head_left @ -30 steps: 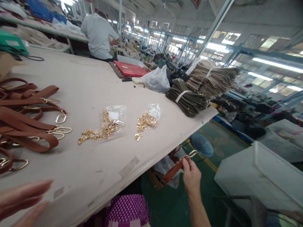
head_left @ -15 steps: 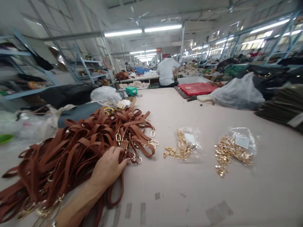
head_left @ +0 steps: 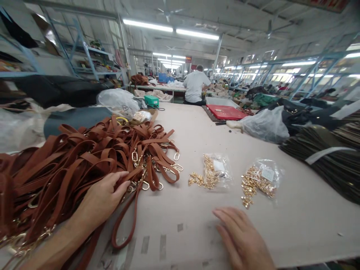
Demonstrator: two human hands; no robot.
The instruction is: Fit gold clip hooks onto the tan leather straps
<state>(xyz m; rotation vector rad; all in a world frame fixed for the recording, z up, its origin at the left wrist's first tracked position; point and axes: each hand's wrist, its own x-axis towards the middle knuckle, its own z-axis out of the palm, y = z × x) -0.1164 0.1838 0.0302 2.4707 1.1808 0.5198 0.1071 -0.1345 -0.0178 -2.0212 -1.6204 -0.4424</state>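
Head view, down across table (head_left: pixel 197 142)

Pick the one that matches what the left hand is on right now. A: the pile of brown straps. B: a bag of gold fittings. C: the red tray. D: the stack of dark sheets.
A: the left hand rests on the pile of brown straps, fingers at a strap's end by the gold rings.

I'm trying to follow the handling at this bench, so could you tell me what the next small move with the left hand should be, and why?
Probably close the left hand on the one brown strap looping out of the strap pile and draw it toward the right hand. The fingers already rest at the gold clasps on the pile's edge, and the right hand lies flat and empty on the table.
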